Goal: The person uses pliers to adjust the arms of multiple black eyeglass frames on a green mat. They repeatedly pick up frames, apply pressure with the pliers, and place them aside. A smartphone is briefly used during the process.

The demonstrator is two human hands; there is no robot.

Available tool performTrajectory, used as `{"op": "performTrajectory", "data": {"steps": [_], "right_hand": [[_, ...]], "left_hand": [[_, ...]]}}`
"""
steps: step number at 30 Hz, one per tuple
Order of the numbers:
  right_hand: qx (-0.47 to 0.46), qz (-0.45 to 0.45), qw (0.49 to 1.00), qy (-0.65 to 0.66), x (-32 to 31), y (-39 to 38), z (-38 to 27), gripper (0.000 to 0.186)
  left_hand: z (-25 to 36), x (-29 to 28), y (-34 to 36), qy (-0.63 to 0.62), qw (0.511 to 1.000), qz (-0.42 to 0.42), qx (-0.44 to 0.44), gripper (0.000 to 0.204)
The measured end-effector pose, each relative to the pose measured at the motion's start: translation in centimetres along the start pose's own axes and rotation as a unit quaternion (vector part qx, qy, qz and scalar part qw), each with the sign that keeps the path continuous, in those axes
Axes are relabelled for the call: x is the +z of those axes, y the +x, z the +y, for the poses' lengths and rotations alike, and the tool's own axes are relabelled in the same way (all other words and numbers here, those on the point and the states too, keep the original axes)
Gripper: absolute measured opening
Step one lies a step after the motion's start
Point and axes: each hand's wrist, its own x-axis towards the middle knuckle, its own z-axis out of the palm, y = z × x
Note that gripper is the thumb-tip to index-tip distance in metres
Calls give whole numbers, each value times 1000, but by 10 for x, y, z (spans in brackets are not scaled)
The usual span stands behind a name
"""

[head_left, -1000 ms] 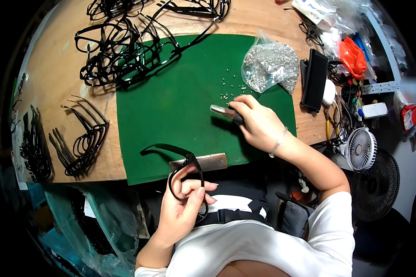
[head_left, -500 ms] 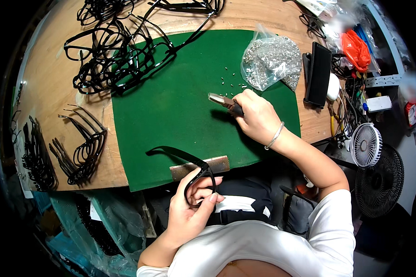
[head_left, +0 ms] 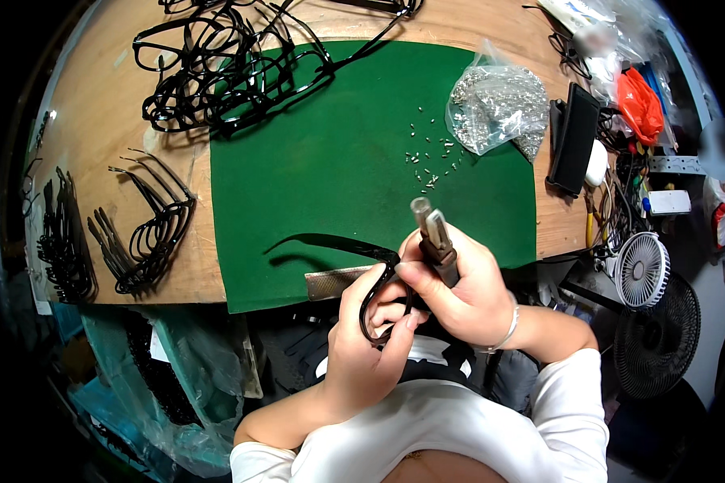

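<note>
My left hand [head_left: 361, 354] is closed around the front of a black eyeglass frame [head_left: 336, 243], one arm of it stretching left over the mat. Close beside it, my right hand [head_left: 474, 294] grips pliers [head_left: 438, 241] whose two pale jaws point up and away from me. The right thumb and fingertips reach the frame's corner near the hinge; whether they pinch a small part there is hidden. Small silvery metal pieces [head_left: 428, 179] lie scattered beyond the pliers. A clear plastic bag [head_left: 491, 109] full of similar pieces stands at the mat's far right.
The green mat [head_left: 298, 185] covers the middle of the wooden table [head_left: 181, 274]. Tangled black eyeglass frames [head_left: 217, 97] are heaped far left, with rows of frames [head_left: 157, 241] nearer. A textured metal plate [head_left: 329, 284] sits at the near edge. Right are a black phone-like object [head_left: 573, 141] and fans [head_left: 643, 270].
My right hand has come back from the scattered metal pieces to the eyeglass frame, bringing the pliers, now turned upward. The left hand has shifted slightly right with the frame.
</note>
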Motion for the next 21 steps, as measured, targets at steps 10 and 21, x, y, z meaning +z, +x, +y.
{"op": "performTrajectory", "data": {"steps": [10, 21], "right_hand": [[216, -69, 928, 297, -3, -2, -6, 19], [293, -197, 865, 356, -15, 0, -25, 24]], "left_hand": [[16, -3, -2, -42, 995, -49, -80, 54], [48, -27, -8, -232, 943, -123, -207, 55]]}}
